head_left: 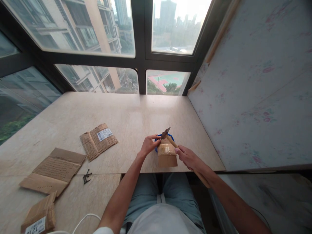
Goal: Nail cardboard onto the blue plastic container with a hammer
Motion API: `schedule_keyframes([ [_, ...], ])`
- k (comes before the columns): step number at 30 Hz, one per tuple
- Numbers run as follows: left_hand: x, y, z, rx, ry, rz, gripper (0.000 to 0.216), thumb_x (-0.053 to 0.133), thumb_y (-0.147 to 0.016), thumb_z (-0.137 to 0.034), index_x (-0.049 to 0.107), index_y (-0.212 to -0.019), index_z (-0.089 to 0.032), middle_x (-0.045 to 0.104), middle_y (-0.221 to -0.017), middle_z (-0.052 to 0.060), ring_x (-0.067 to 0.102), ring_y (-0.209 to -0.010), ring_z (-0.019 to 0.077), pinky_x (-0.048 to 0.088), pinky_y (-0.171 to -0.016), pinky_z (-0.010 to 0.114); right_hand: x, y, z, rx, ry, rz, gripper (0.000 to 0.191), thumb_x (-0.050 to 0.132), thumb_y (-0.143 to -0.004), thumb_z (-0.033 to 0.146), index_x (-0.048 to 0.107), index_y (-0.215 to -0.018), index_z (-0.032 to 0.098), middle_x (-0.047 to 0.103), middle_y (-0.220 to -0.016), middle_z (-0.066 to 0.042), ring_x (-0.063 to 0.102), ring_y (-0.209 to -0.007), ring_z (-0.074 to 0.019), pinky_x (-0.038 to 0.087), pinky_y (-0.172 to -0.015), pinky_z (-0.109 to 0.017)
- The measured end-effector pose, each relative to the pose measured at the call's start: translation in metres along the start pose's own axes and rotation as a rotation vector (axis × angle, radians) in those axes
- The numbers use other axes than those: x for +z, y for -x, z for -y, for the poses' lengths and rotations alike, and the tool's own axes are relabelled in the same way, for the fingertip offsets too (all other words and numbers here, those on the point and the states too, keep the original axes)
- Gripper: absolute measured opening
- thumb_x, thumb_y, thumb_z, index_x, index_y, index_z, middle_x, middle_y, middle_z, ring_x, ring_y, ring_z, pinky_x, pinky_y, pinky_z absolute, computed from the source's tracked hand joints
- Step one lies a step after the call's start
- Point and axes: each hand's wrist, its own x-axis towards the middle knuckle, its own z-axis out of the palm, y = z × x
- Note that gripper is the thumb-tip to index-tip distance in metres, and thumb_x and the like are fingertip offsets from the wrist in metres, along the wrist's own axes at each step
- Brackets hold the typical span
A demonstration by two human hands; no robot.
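Note:
My right hand (187, 156) is wrapped round the wooden handle of a hammer (173, 142). Its dark metal head is just above the fingertips of my left hand (149, 144). Thumb and forefinger of that hand are pinched at the far left edge of a taped cardboard packet (167, 160), round what looks like a thin dark nail, mostly hidden by the fingers and hammer head. The packet lies near the table's front edge. Behind and under its far end shows the blue rim of a round thing (156, 149).
To the left lie several loose dark nails or screws (86, 177), a flattened cardboard sleeve (98, 141), a larger opened cardboard piece (55, 167) and a labelled cardboard packet (40, 214). A white cable (85, 215) crosses the front. The papered wall (246, 97) bounds the table (136, 120) on the right.

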Motion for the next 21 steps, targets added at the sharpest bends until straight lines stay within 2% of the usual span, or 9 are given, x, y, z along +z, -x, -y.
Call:
schedule_keyframes([
  [9, 0.007, -0.003, 0.014, 0.042, 0.225, 0.042, 0.028, 0.075, -0.071, -0.03, 0.078, -0.097, -0.018, 0.071, -0.117, 0.014, 0.06, -0.121, 0.0286, 0.042, -0.107, 0.043, -0.002, 0.006, -0.003, 0.025, -0.075, 0.032, 0.025, 0.038, -0.095, 0.043, 0.042, -0.082, 0.022, 0.039, -0.059, 0.009, 0.033, -0.03, -0.0041, 0.023, -0.023, -0.016],
  [13, 0.008, -0.006, 0.019, 0.044, 0.298, 0.056, 0.025, 0.077, -0.069, -0.03, 0.079, -0.091, -0.019, 0.073, -0.111, 0.013, 0.059, -0.122, 0.0297, 0.043, -0.106, 0.043, -0.002, 0.007, 0.0, 0.029, -0.129, 0.059, 0.026, 0.04, -0.094, 0.045, 0.041, -0.082, 0.023, 0.038, -0.057, 0.01, 0.029, -0.03, -0.0035, 0.023, -0.024, -0.015],
  [21, 0.005, -0.009, 0.02, 0.031, 0.303, 0.104, 0.022, 0.077, -0.069, -0.034, 0.08, -0.085, -0.019, 0.074, -0.108, 0.011, 0.061, -0.118, 0.0298, 0.045, -0.103, 0.041, 0.001, 0.008, -0.003, -0.028, -0.154, 0.034, 0.028, 0.038, -0.095, 0.046, 0.042, -0.08, 0.022, 0.038, -0.057, 0.01, 0.03, -0.03, -0.0038, 0.023, -0.023, -0.015],
])
